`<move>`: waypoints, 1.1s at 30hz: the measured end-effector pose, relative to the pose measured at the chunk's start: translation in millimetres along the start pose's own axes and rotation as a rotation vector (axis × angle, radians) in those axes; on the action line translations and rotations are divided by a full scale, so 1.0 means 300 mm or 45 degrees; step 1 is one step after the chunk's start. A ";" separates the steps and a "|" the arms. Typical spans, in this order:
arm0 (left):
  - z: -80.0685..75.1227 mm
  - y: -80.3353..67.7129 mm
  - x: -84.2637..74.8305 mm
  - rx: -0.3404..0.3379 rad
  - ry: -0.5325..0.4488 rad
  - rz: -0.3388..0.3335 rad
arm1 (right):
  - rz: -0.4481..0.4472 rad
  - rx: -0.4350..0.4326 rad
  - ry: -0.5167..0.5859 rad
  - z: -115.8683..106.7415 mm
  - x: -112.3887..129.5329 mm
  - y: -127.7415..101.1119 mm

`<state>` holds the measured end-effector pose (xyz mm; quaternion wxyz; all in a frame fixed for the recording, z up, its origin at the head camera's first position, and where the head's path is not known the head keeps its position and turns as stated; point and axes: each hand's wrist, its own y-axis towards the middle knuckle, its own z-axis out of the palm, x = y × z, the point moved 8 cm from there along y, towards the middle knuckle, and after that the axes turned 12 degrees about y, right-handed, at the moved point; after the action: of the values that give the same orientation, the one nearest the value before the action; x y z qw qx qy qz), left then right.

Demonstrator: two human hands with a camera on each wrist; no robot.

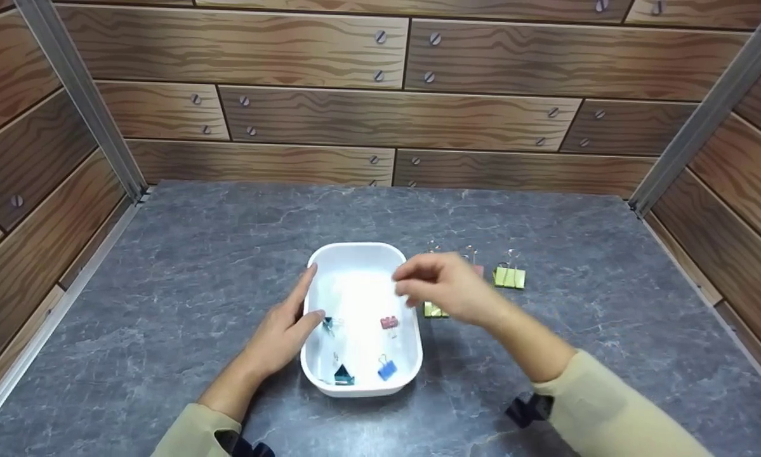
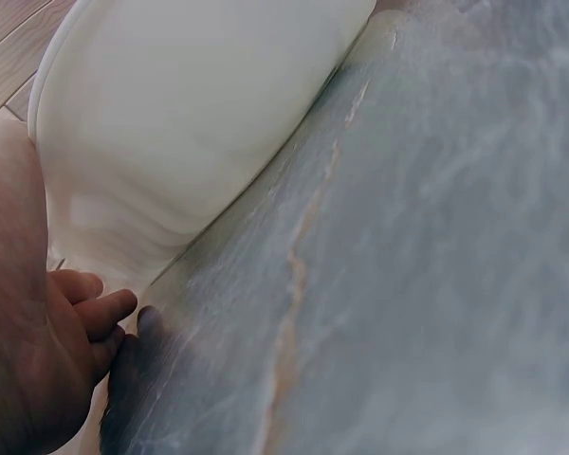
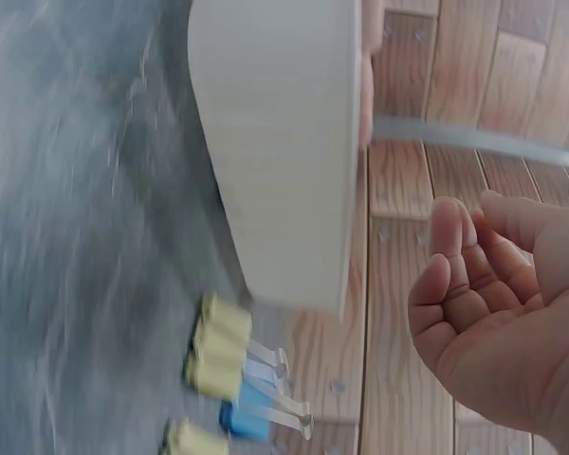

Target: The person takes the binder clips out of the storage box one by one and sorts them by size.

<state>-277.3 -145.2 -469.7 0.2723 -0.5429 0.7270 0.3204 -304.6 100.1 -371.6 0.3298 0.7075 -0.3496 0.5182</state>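
My left hand grips the left side of a white plastic tub, its thumb over the rim. In the left wrist view, several curled fingers show beside the tub's outer wall. My right hand hovers over the tub's right rim with loosely bent fingers; in the right wrist view this hand holds nothing. Inside the tub lie a pink binder clip, a blue binder clip and two dark teal binder clips, one near the front, the other by my left thumb.
Right of the tub stand a yellow-green binder clip, another yellow-green clip and a pink clip, partly behind my right hand. A blue clip shows in the right wrist view. Wood-patterned walls enclose the grey marbled tabletop.
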 end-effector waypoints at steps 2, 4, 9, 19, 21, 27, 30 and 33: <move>0.000 0.000 -0.003 -0.003 0.000 0.011 | 0.003 0.062 0.008 0.051 -0.005 0.010; -0.001 0.001 -0.005 -0.007 0.003 0.017 | 0.016 0.111 0.019 0.095 -0.011 0.019; -0.002 0.002 -0.003 -0.005 0.012 0.012 | 0.052 0.193 -0.018 0.180 -0.033 0.035; -0.007 -0.002 0.001 -0.025 0.009 0.053 | 0.081 0.351 -0.111 0.300 -0.086 0.050; -0.009 -0.001 0.001 -0.031 0.009 0.062 | 0.085 0.367 -0.131 0.315 -0.092 0.053; -0.010 -0.003 0.003 -0.028 0.013 0.049 | 0.078 0.411 -0.214 0.351 -0.109 0.062; -0.009 -0.004 0.002 -0.022 0.015 0.042 | 0.076 0.437 -0.216 0.365 -0.119 0.062; -0.010 -0.003 -0.002 -0.023 0.019 0.047 | 0.103 0.468 -0.182 0.376 -0.130 0.059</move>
<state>-276.5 -147.3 -467.6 0.2558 -0.5341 0.7360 0.3279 -271.2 3.2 -435.1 0.1483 0.7761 -0.2998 0.5346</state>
